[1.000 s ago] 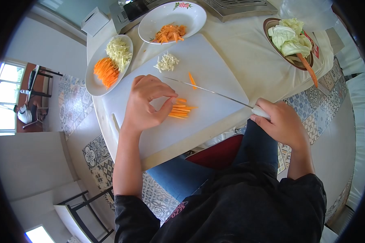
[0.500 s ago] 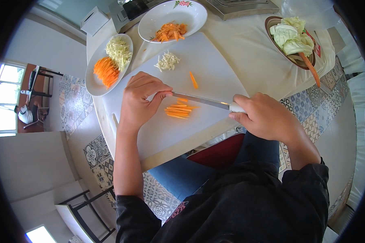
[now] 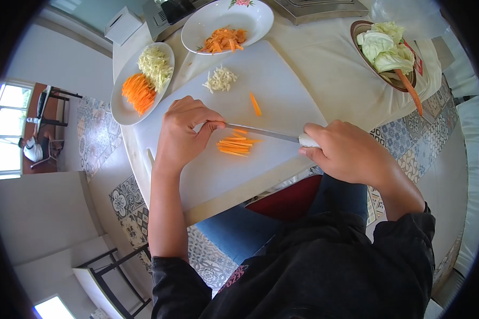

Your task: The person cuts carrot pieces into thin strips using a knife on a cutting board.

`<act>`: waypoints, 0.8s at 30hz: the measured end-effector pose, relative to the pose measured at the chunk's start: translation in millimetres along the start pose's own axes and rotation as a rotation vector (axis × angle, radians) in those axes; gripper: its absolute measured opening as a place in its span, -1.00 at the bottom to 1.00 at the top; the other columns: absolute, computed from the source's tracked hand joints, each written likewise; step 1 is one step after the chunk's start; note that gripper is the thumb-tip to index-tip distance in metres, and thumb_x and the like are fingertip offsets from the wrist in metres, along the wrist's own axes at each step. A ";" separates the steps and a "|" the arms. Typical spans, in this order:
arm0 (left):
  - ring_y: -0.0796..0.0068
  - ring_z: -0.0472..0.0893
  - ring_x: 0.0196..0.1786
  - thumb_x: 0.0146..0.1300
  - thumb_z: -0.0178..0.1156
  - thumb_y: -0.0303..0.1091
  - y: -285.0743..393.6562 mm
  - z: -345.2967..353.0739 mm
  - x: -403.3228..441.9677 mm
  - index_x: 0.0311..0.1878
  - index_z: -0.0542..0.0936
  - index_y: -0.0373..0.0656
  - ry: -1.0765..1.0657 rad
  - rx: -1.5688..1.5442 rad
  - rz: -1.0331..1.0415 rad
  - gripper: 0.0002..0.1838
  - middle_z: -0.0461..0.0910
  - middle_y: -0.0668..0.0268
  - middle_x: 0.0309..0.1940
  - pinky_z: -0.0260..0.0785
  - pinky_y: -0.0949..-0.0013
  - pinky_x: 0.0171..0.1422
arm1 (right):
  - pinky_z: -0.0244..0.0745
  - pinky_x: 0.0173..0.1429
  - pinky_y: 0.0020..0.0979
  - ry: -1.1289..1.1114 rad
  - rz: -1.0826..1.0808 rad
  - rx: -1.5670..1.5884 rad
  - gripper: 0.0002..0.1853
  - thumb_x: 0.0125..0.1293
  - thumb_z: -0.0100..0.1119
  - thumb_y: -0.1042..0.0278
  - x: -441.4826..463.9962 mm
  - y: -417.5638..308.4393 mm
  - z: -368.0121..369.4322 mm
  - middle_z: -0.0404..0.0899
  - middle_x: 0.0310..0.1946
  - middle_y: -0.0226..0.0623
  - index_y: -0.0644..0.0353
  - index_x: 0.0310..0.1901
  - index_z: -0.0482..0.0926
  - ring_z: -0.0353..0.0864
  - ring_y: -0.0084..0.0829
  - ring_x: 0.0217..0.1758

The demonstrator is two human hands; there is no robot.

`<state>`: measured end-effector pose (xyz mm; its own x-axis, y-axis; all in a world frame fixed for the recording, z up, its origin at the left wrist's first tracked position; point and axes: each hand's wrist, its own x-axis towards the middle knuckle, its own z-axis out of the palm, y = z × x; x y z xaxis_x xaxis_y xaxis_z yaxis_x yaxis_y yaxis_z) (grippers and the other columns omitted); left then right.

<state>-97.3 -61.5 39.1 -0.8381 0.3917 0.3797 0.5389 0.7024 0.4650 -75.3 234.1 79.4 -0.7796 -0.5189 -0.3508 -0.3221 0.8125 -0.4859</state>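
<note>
My right hand (image 3: 338, 146) is closed round the white handle of a knife (image 3: 263, 132). The blade points left over the cutting board (image 3: 207, 183), and my left hand (image 3: 191, 130) pinches its tip end between thumb and fingers. Just below the blade lies a small pile of carrot sticks (image 3: 235, 144). A separate carrot piece (image 3: 256, 104) rests above the blade. Farther up the board is a heap of chopped white pieces (image 3: 220, 79).
An oval plate (image 3: 121, 112) at the left holds shredded carrot and cabbage. Behind the board, a flowered bowl (image 3: 262, 21) holds orange peelings. A brown bowl (image 3: 355, 33) with cabbage and a carrot stands at the right. A seated person (image 3: 33, 150) is far left.
Over the last second, my right hand has brought the knife left and my left hand has closed on its tip end. Since half a second ago, both hands have hardly moved.
</note>
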 end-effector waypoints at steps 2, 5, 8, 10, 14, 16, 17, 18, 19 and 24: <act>0.51 0.48 -0.42 -0.06 0.38 -0.69 -0.3 0.8 -0.1 -0.38 0.78 -0.09 -0.003 0.003 -0.024 -0.77 0.66 0.43 -0.55 0.33 0.44 -0.35 | 0.48 -0.16 0.06 0.000 -0.010 0.016 -0.70 0.40 0.15 0.22 0.5 1.6 1.0 0.61 -0.48 0.15 0.38 -0.23 0.55 0.63 0.20 -0.32; 0.53 0.44 -0.45 -0.06 0.40 -0.67 -0.8 3.4 -0.1 -0.40 0.78 -0.07 0.003 -0.030 -0.053 -0.79 0.64 0.45 -0.57 0.27 0.45 -0.43 | 0.44 -0.23 0.05 0.007 -0.043 0.040 -0.70 0.39 0.17 0.24 2.9 7.1 7.2 0.57 -0.52 0.17 0.39 -0.23 0.49 0.60 0.22 -0.36; 0.54 0.43 -0.46 -0.06 0.41 -0.66 1.8 2.9 1.3 -0.41 0.78 -0.07 -0.013 -0.017 -0.077 -0.80 0.64 0.44 -0.57 0.24 0.46 -0.45 | 0.48 -0.21 0.05 0.002 -0.052 0.010 -0.72 0.40 0.15 0.26 3.5 8.1 9.1 0.60 -0.49 0.16 0.39 -0.21 0.50 0.62 0.20 -0.34; 0.55 0.43 -0.46 -0.06 0.41 -0.65 1.9 0.5 0.4 -0.42 0.78 -0.08 -0.043 -0.011 -0.100 -0.80 0.64 0.43 -0.56 0.23 0.47 -0.46 | 0.53 -0.17 0.04 0.013 -0.054 -0.030 -0.74 0.40 0.12 0.27 0.8 4.8 13.7 0.65 -0.45 0.11 0.37 -0.18 0.53 0.67 0.15 -0.31; 0.48 0.46 -0.39 -0.09 0.44 -0.63 1.5 -7.1 -1.1 -0.37 0.77 -0.11 -0.134 -0.116 -0.118 -0.80 0.65 0.40 -0.54 0.34 0.41 -0.32 | 0.57 -0.31 -0.01 0.073 -0.064 -0.150 -0.80 0.38 0.12 0.32 -5.2 -1.6 27.1 0.64 -0.51 0.02 0.31 -0.21 0.50 0.69 0.04 -0.41; 0.42 0.49 -0.33 -0.09 0.45 -0.61 1.7 -9.4 -0.7 -0.32 0.76 -0.13 -0.184 -0.133 -0.070 -0.78 0.67 0.38 -0.48 0.40 0.35 -0.19 | 0.57 -0.36 -0.03 0.105 -0.076 -0.174 -0.83 0.37 0.12 0.33 -6.0 -2.1 32.4 0.64 -0.54 -0.02 0.28 -0.22 0.48 0.69 0.00 -0.46; 0.39 0.51 -0.29 -0.09 0.46 -0.60 6.1 -6.9 0.2 -0.29 0.76 -0.13 -0.174 -0.139 -0.031 -0.76 0.67 0.37 -0.44 0.40 0.33 -0.12 | 0.57 -0.36 -0.04 0.110 -0.076 -0.179 -0.83 0.37 0.12 0.33 -6.4 -2.3 33.1 0.64 -0.54 -0.03 0.28 -0.22 0.48 0.69 0.00 -0.46; 0.36 0.53 -0.25 -0.09 0.46 -0.59 13.7 -1.8 1.8 -0.27 0.75 -0.13 -0.165 -0.144 0.007 -0.74 0.68 0.36 -0.40 0.41 0.30 -0.06 | 0.57 -0.36 -0.04 0.115 -0.077 -0.183 -0.83 0.36 0.12 0.33 -6.9 -2.8 33.7 0.64 -0.54 -0.04 0.28 -0.22 0.48 0.69 -0.01 -0.46; 0.33 0.55 -0.21 -0.09 0.47 -0.58 19.5 1.5 2.8 -0.24 0.74 -0.13 -0.157 -0.148 0.046 -0.72 0.69 0.35 -0.37 0.41 0.28 0.01 | 0.57 -0.36 -0.05 0.120 -0.078 -0.187 -0.83 0.36 0.13 0.33 -7.3 -3.0 34.4 0.64 -0.54 -0.05 0.28 -0.22 0.48 0.69 -0.01 -0.46; 0.27 0.58 -0.15 -0.08 0.46 -0.55 21.3 10.9 -0.6 -0.21 0.73 -0.11 -0.242 -0.060 0.061 -0.71 0.68 0.34 -0.29 0.38 0.24 0.10 | 0.57 -0.34 -0.03 0.177 -0.125 -0.157 -0.81 0.34 0.15 0.30 -10.3 4.9 34.7 0.63 -0.54 -0.05 0.27 -0.24 0.49 0.68 0.02 -0.45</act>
<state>-86.3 -40.2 40.0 -0.7957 0.5684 0.2093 0.5872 0.6392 0.4967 -50.2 234.2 52.9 -0.8055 -0.5749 -0.1438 -0.4906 0.7831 -0.3822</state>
